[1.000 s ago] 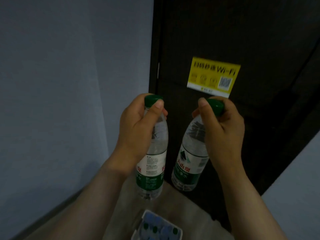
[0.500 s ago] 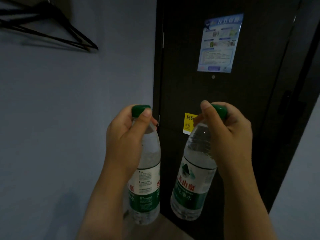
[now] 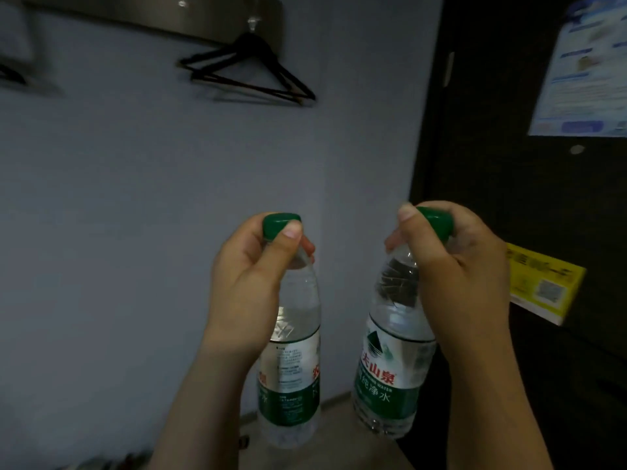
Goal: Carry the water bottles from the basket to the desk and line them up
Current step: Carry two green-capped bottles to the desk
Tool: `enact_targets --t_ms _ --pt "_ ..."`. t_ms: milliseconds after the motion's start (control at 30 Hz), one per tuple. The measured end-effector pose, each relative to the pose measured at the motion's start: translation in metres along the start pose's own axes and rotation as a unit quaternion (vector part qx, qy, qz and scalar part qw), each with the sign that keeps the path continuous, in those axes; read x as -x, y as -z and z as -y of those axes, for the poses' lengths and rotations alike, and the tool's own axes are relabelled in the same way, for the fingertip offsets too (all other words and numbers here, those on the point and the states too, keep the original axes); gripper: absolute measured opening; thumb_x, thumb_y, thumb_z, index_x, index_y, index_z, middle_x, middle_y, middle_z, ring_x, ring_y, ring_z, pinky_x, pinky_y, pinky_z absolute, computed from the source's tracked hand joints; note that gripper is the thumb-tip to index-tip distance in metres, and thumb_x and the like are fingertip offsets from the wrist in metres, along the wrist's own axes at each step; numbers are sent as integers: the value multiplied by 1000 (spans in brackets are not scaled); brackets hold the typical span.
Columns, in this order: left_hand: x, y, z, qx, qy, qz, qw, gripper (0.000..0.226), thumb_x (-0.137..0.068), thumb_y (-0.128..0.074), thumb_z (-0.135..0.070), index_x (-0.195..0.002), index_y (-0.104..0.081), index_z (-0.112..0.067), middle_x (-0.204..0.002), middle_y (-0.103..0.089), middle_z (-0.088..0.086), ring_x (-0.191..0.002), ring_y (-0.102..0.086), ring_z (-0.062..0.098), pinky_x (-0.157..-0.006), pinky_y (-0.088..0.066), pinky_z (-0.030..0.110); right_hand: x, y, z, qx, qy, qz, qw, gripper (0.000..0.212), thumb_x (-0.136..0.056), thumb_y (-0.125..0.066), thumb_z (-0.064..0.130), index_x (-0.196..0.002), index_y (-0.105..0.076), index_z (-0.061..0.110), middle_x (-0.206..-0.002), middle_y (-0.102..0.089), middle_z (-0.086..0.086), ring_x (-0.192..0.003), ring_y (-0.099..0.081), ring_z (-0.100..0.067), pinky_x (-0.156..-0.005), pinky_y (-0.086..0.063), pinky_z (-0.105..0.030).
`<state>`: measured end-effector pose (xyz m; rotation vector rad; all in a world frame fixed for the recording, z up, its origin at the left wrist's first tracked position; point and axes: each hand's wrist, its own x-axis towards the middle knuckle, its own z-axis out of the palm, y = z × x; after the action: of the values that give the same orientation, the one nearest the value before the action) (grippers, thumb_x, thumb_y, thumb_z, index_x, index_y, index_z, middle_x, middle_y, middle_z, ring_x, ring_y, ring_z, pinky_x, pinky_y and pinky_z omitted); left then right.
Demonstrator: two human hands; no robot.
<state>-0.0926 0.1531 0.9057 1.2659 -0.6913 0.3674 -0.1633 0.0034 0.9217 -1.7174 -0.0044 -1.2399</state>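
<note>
I hold two clear water bottles with green caps and green-and-white labels, both hanging upright in the air in front of me. My left hand [image 3: 251, 286] grips the neck of the left bottle [image 3: 291, 374] just under its cap. My right hand [image 3: 454, 276] grips the neck of the right bottle [image 3: 390, 378], its fingers wrapped over the cap. The bottles hang side by side, a short gap between them. Neither the basket nor the desk is in view.
A pale wall [image 3: 118, 232] fills the left, with black hangers [image 3: 251, 76] on a metal rail near the top. A dark door [image 3: 509, 164] stands at the right, carrying a blue notice [image 3: 587, 69] and a yellow sticker [image 3: 543, 286]. A strip of floor [image 3: 336, 446] shows below.
The view has lifted and swung left: the basket on the floor dropped out of sight, the door slid right, the hangers came in. Both hands keep their grip on the bottles.
</note>
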Motion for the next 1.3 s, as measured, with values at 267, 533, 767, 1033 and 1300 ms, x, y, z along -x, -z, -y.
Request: enact_targets --t_ms 267,533,767,1033,1300 --pt "35 27 -38 -124 -24 -136 983 19 -83 -53 -28 -80 -64 -14 -73 -69 1 -73 -64 20 -74 -54 32 10 -37 0 -164 -33 140 976 22 -89 -61 37 -80 -65 16 -72 -69 7 -62 -59 4 -58 -41 -4" --pt "84 85 -86 -235 -45 -254 937 19 -84 -54 -29 -84 -65 -13 -75 -70 3 -76 -66 24 -76 -54 34 53 -93 39 -284 -14 265 922 22 -89 -62 34 -82 -64 13 -71 -69 4 -62 -60 6 -58 -42 -3" --pt "161 146 -165 -324 -60 -381 864 27 -83 -55 -29 -88 -65 -5 -78 -69 11 -74 -63 28 -73 -51 39 126 -145 119 -394 4 360 845 19 -89 -62 35 -85 -64 16 -73 -70 3 -69 -65 0 -63 -45 -6" --pt "259 190 -263 -450 -69 -477 752 25 -85 -52 -31 -86 -66 -10 -74 -69 4 -74 -66 23 -73 -53 37 221 -170 221 -496 6 447 745 24 -86 -63 38 -88 -65 15 -76 -69 -1 -72 -66 -11 -65 -49 -13" --pt "339 217 -324 -511 -67 -551 656 24 -87 -53 -30 -89 -65 -9 -78 -69 7 -75 -66 19 -72 -53 25 306 -184 295 -560 -5 516 648 21 -88 -64 36 -87 -65 15 -74 -70 -1 -70 -66 -12 -69 -53 -23"
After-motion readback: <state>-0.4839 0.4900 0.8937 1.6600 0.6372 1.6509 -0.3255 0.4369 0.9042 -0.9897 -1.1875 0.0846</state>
